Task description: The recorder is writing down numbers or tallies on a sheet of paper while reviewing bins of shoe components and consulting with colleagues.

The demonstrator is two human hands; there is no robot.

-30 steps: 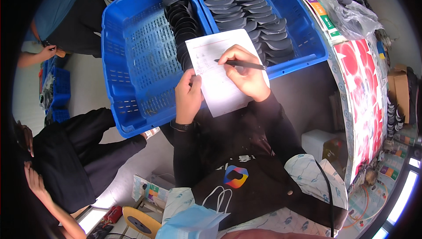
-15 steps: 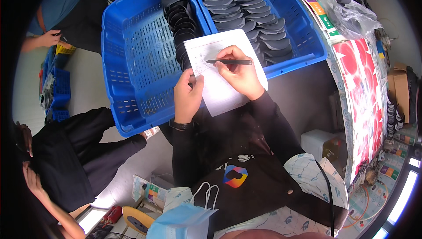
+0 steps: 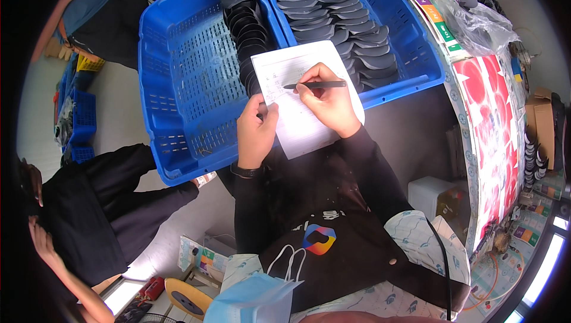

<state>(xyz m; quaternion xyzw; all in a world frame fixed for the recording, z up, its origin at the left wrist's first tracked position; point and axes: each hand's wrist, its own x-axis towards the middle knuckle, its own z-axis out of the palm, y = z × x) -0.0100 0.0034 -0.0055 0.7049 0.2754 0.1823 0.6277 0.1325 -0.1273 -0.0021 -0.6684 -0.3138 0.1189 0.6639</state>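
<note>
Between my hands is a white notepad [image 3: 303,127] with lined paper and some handwriting, lying over the front edges of two blue crates. My right hand [image 3: 333,102] grips a black pen [image 3: 315,85], its tip on the upper left part of the page. At the page's left edge, my left hand [image 3: 256,133] closes its thumb and fingers on the pad. Behind the pad, the left blue crate [image 3: 156,85] has a column of dark curved pieces [image 3: 247,32] along its right side. Several rows of grey curved pieces [image 3: 333,17] fill much of the right blue crate [image 3: 410,82].
On the right a table [image 3: 461,103] covered with printed sheets carries a clear plastic bag [image 3: 479,23]. A white bin [image 3: 431,195] stands below it. Two other people are on the left, one in black clothes [image 3: 89,216]. A blue face mask [image 3: 256,299] hangs near my chest.
My right hand and the pen have shifted very slightly right on the page. At the upper left, the other person's arm has moved. My left hand keeps its hold on the pad.
</note>
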